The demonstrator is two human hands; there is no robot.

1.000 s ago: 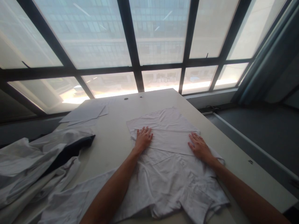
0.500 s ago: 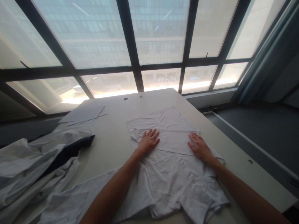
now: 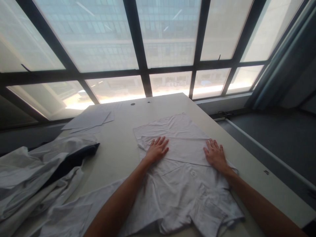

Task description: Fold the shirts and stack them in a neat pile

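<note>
Head cam here, looking down at a white garment spread over the middle and near right of a pale desk; can't tell if it's a shirt or a coat. Left hand is palm down at the left end of a flat band of cloth, right hand at its right end. Fingers on both are stretched out and a bit spread, resting on the fabric with nothing pinched.

Progress-wise, I'd call it partway. That band lies pretty smooth with a clear edge, and the far part beyond it is mostly flat with light creases. The near part is another story: rumpled, uneven hem, and a length of cloth trailing off left past the forearm, so plenty looks unsorted.

Off to the left there's a loose heap of clothes with a dark piece in it, plus paper sheets just beyond.
</note>
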